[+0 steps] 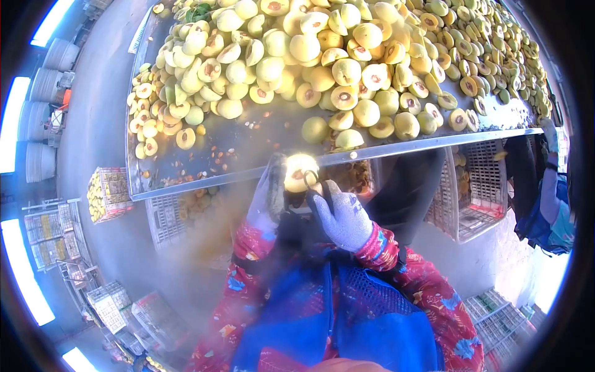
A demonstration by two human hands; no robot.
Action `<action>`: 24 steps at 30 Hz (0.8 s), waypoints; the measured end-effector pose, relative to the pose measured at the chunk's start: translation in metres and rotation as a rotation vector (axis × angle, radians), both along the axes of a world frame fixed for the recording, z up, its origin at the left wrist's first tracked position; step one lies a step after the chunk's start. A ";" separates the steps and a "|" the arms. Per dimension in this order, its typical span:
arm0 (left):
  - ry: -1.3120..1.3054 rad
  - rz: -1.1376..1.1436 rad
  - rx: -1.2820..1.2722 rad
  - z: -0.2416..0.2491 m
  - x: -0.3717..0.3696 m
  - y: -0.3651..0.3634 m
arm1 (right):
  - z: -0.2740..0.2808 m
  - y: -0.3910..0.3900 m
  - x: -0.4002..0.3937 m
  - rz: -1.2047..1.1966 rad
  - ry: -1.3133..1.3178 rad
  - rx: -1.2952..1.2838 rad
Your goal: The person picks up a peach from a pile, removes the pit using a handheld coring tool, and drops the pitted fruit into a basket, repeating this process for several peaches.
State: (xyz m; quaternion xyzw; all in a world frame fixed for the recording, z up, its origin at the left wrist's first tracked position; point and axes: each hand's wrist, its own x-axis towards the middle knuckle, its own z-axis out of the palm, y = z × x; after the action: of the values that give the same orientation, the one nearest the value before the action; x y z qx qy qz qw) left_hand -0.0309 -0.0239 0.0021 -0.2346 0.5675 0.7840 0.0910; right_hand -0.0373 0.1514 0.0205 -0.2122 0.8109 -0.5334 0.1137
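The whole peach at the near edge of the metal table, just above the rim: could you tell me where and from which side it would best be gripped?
Probably around its rounded sides, coming from above. The whole peach sits against the table rim, with other fruit crowding behind it, so the top is the freest approach. The left hand cups another peach; the right hand works at it.

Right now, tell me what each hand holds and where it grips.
The left hand cups a peach half from its side. The right hand holds a looped pitting tool against it; its grip point is hidden.
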 end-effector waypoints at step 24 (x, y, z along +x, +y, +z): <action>0.419 -0.082 -0.923 -0.036 0.018 0.029 | -0.001 0.018 -0.007 0.075 -1.556 -0.710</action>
State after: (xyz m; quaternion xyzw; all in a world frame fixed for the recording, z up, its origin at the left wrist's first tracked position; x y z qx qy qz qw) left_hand -0.0131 0.0056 -0.0342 -0.0656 0.8695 0.4777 -0.1069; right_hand -0.0438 0.1691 0.0200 0.1646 0.2794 -0.7457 0.5821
